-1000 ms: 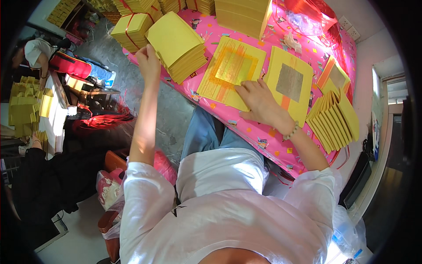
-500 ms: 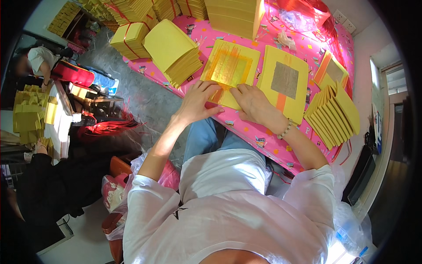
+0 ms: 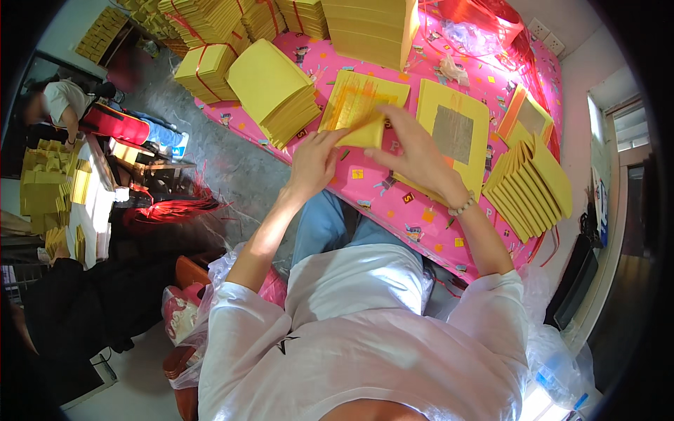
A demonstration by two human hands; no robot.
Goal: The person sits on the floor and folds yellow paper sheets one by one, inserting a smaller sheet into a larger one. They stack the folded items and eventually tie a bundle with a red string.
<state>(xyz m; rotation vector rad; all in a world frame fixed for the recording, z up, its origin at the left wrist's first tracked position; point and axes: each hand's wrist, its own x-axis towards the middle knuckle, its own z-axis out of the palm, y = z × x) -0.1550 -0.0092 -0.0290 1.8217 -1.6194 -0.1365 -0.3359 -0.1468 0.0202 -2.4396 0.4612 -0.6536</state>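
Forearms (image 3: pixel 263 235) bare below loose white sleeves (image 3: pixel 239 316) reach up over the table, the left one slanting rightward, the right one leaning in leftward. The left hand (image 3: pixel 314 163) lies knuckles up, its fingers close together at the near left edge of a yellow sheet (image 3: pixel 344 84); whether they pinch it, I cannot tell, since the back of the hand covers the underside. The right hand (image 3: pixel 414 151) is parted wide, forefinger above and thumb below, with the sheet's lifted near edge (image 3: pixel 365 133) between them (contact there is blurred). A beaded bracelet (image 3: pixel 462 205) circles the right wrist.

The yellow sheet sits on the pink printed tablecloth (image 3: pixel 372 188), between a slanting yellow paper stack (image 3: pixel 274 91) and a sheet with a grey panel (image 3: pixel 453 126). The fold hides the lower part of its orange-marked panel (image 3: pixel 354 100), and the right hand and wrist overlap the grey-panelled sheet's near left side. A tall yellow stack (image 3: pixel 368 31) is cut off by the upper edge. At far left, a person in a white top (image 3: pixel 67 98) has hands too small to make out.
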